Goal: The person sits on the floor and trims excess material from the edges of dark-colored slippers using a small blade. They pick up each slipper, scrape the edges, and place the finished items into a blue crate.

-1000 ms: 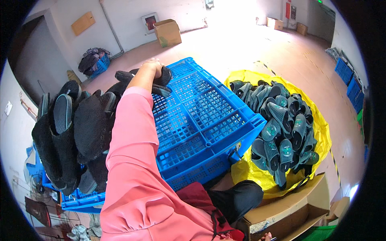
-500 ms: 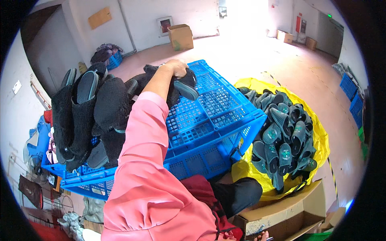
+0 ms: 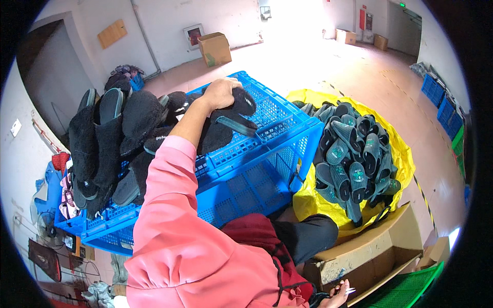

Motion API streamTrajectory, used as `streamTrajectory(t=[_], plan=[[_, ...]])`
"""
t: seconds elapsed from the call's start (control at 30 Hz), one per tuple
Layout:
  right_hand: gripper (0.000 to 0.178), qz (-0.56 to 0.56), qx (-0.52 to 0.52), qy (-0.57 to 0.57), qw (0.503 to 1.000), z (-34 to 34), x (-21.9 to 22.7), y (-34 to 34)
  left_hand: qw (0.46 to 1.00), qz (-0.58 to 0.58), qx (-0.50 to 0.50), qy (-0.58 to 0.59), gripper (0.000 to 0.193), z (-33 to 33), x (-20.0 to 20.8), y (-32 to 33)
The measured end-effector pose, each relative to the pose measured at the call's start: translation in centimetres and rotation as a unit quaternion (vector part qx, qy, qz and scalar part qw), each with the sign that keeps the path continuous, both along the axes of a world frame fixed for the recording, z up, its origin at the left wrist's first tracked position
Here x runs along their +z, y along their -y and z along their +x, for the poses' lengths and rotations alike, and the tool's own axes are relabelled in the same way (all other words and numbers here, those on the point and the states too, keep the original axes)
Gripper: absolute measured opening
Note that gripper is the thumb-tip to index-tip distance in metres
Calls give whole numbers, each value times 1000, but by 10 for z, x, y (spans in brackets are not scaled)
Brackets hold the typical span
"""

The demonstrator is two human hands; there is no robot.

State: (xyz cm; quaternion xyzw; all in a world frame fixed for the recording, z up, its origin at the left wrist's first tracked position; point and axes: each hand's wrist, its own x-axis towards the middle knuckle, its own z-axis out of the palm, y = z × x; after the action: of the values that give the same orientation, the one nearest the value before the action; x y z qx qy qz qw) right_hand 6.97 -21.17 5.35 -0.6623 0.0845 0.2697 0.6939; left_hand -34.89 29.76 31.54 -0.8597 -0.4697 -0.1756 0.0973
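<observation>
My left hand (image 3: 220,93) reaches across to the far part of the blue plastic crate (image 3: 287,131), its fingers closed around a black fluffy slipper (image 3: 243,105). A grey sole shows just below the hand. More black slippers (image 3: 141,118) are heaped along the crate's left part, some standing on end with grey soles showing. At the lower edge, my right hand (image 3: 336,296) is partly in view beside a cardboard box (image 3: 359,264). Its fingers are closed on a small thing with a pale, thin tip, whose kind I cannot make out.
A yellow sack (image 3: 408,159) full of grey-green slippers (image 3: 354,159) stands right of the crate. The open cardboard box and a green crate (image 3: 405,290) lie near my right side. A fan (image 3: 50,231) stands at left. Another carton (image 3: 214,49) sits by the far wall.
The slipper in my left hand has turned and come lower, its sole now lying flatter over the crate. More of my right hand shows. The whole view has shifted slightly.
</observation>
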Motion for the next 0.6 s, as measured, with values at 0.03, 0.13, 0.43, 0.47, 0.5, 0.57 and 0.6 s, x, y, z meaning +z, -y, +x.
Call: streamTrajectory(t=[0.03,0.13,0.43,0.47,0.5,0.57,0.6], plan=[[22,9,-1,0,1000,0,-2,3,998,41,-10,40,40,4,-1,2],[24,10,-1,-3,1000,-1,-3,5,975,167,-51,135,32,17,4,6],[31,106,48,19,993,3,-42,18,924,-54,-196,325,53,183,71,94],[30,115,68,6,991,1,-36,17,851,-182,-309,384,52,207,72,107],[29,113,70,-6,991,-2,-31,13,824,-255,-348,368,51,230,72,116],[30,131,88,-9,987,-9,-21,14,726,-469,-364,348,50,277,61,154],[32,136,99,-10,986,-11,-23,14,677,-537,-377,335,50,295,46,161]])
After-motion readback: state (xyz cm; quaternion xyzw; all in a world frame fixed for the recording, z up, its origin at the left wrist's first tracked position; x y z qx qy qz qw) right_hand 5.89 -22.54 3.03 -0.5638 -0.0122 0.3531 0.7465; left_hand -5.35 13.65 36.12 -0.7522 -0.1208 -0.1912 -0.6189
